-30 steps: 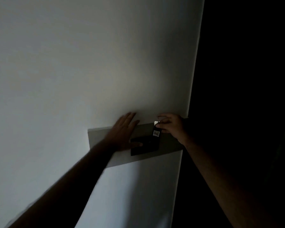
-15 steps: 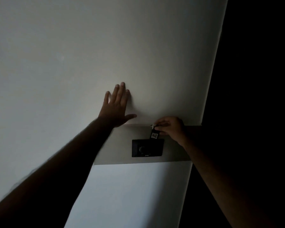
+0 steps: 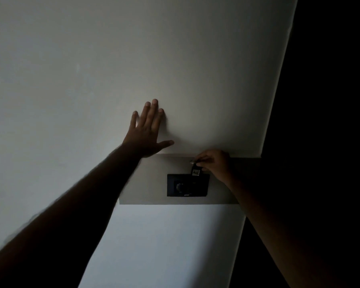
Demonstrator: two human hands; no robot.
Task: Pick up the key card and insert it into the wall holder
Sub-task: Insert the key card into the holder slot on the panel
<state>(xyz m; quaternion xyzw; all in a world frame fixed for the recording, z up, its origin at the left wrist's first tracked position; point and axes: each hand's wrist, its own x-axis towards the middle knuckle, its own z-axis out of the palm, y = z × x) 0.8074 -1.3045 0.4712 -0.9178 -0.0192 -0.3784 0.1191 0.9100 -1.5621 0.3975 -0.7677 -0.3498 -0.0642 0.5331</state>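
A black wall holder (image 3: 188, 185) with a round knob sits on a grey panel (image 3: 148, 183) set in the white wall. My right hand (image 3: 214, 164) pinches the top of a small dark key card (image 3: 195, 171) bearing a white label. The card's lower end meets the holder's top right edge. My left hand (image 3: 147, 132) lies flat on the wall above and left of the panel, fingers spread, holding nothing. The room is dim, so the slot itself is hard to make out.
The white wall (image 3: 92, 80) fills the left and centre. Its corner edge (image 3: 279, 80) runs down the right side, with unlit darkness beyond it.
My left hand slid up off the holder onto the bare wall and now rests still. My right hand has brought the card down against the holder's top edge.
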